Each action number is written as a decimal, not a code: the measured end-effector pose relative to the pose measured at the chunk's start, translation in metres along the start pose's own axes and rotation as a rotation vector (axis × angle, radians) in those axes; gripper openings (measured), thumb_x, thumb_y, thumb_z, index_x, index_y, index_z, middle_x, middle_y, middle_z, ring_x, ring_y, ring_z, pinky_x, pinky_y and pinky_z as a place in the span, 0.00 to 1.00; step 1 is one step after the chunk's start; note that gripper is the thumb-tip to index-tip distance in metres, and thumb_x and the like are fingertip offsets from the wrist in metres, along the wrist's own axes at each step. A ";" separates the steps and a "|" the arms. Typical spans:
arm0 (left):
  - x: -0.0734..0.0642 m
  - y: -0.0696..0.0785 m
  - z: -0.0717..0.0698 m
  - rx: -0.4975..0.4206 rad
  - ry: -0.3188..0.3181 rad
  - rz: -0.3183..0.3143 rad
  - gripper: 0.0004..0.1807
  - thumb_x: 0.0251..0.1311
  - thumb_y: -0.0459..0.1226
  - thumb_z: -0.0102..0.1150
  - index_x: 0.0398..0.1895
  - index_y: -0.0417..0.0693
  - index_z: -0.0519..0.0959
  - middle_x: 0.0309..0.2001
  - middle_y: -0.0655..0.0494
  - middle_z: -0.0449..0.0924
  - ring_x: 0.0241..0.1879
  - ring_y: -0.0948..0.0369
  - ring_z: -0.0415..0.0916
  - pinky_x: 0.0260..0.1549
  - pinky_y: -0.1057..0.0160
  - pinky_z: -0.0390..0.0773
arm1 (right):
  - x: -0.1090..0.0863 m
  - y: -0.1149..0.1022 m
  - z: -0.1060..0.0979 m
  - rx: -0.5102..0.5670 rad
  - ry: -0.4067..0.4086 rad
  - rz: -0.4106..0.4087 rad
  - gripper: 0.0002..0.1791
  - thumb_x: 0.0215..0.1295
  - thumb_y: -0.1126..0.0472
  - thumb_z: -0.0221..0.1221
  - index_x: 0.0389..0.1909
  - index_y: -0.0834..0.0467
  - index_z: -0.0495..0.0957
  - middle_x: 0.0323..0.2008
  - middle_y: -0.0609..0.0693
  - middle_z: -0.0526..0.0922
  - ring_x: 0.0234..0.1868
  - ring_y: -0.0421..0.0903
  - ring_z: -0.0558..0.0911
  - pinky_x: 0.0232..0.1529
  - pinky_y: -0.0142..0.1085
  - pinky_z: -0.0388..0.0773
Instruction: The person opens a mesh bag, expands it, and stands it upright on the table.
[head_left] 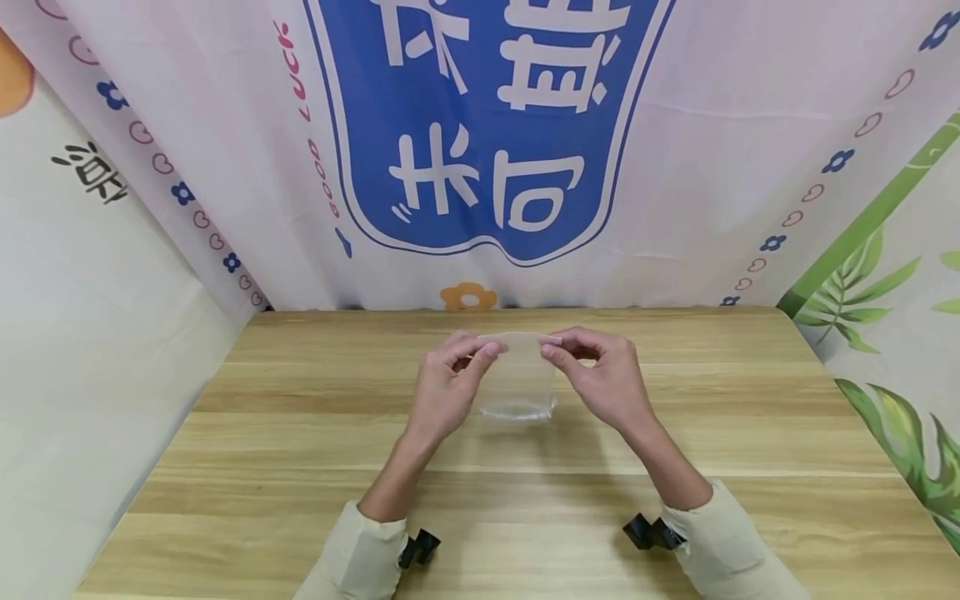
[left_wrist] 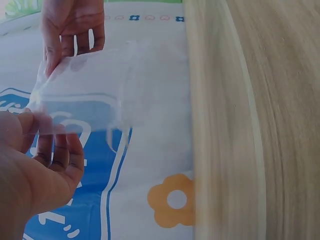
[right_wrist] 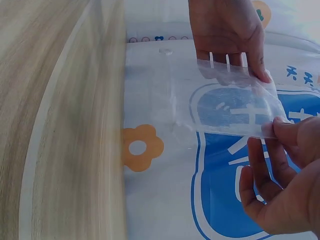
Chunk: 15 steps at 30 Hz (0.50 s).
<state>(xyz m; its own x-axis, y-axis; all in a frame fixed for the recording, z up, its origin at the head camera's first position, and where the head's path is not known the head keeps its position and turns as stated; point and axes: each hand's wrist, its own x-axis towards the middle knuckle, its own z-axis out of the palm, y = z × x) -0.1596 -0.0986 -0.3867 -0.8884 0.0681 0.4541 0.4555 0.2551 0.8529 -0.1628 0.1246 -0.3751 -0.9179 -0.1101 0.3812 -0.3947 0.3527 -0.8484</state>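
A clear, see-through plastic bag (head_left: 517, 375) hangs between both hands above the table. My left hand (head_left: 446, 392) pinches its top left corner between thumb and fingers. At the top right corner, my right hand (head_left: 607, 383) pinches it the same way, so the upper edge is drawn straight across. The bag's lower end is crinkled and catches the light. Through the film (left_wrist: 80, 107) in the left wrist view, the blue print behind shows. In the right wrist view the bag (right_wrist: 230, 107) looks flat, with nothing visible inside.
The wooden table (head_left: 300, 467) runs back to a printed cloth (head_left: 720, 167) with a blue panel and an orange flower. Black wrist devices (head_left: 420, 548) sit at the cuffs. Patterned sheets flank the table on both sides.
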 end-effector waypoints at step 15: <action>0.000 0.001 0.003 0.004 -0.032 -0.031 0.05 0.64 0.36 0.76 0.36 0.43 0.93 0.35 0.50 0.88 0.37 0.65 0.83 0.41 0.68 0.86 | 0.000 -0.002 0.000 0.022 -0.007 0.030 0.06 0.64 0.60 0.76 0.38 0.57 0.90 0.34 0.52 0.92 0.37 0.43 0.88 0.44 0.30 0.85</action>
<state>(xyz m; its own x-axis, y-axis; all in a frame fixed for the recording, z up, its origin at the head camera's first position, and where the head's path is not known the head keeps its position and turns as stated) -0.1588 -0.0953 -0.3866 -0.9035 0.0904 0.4190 0.4275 0.2619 0.8653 -0.1615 0.1235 -0.3733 -0.9294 -0.1068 0.3532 -0.3681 0.3353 -0.8672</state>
